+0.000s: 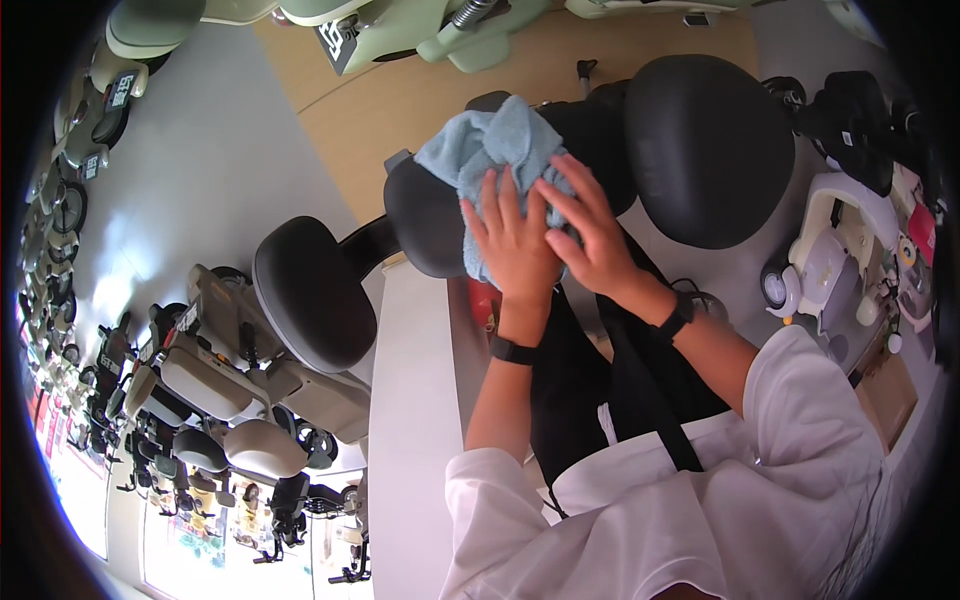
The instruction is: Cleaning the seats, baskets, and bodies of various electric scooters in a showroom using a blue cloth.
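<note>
A light blue cloth (478,143) lies bunched over the black middle seat (425,222) of what looks like a scooter. My left hand (512,240) rests on the cloth with its fingers stretched out and apart. Beside it, my right hand (597,232) is also open, its spread fingertips at the right edge of the cloth; neither hand is wrapped around it. The part of the seat beneath the cloth and hands is hidden. Larger black padding (710,150) sits to the right, and a black backrest pad (315,293) stands out at the left on a short arm.
A white cabinet or ledge (412,400) runs along my left side. Several scooters stand in rows at the left, among them a beige one (215,380). Pale green scooters (470,35) line the far side by a wood-coloured floor panel (330,130). At the right is a pale scooter (830,265).
</note>
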A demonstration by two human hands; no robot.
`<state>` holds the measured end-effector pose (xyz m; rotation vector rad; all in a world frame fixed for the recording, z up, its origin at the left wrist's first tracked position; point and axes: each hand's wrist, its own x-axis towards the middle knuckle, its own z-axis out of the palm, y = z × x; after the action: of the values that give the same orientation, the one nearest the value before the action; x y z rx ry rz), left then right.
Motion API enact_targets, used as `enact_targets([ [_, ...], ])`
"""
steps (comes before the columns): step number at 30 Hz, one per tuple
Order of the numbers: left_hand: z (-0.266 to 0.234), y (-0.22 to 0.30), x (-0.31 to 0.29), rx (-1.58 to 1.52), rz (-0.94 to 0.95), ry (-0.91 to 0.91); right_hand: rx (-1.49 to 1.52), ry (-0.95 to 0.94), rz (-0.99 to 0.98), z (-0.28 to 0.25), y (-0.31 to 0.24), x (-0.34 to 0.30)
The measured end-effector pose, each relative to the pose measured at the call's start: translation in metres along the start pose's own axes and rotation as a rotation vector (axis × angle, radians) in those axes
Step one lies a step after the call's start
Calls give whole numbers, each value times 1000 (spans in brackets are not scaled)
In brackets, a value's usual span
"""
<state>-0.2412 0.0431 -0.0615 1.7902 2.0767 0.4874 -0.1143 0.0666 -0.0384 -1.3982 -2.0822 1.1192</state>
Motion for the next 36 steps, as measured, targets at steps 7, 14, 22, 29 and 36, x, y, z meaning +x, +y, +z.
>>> enact_targets([
  [7,15,17,8,-60,165,-133,-54,253,150,17,20,-33],
  [14,33,35,26,-229,250,-222,-78,331,282,7,33,-33],
  [22,-7,-44,6,-61,73,-109,-170,186,-12,52,3,17],
  [29,-68,-121,-20,-37,-199,8,-207,30,-318,108,-57,63],
  [36,-30,-76,-19,143,-80,74,-136,3,-237,75,-12,40],
])
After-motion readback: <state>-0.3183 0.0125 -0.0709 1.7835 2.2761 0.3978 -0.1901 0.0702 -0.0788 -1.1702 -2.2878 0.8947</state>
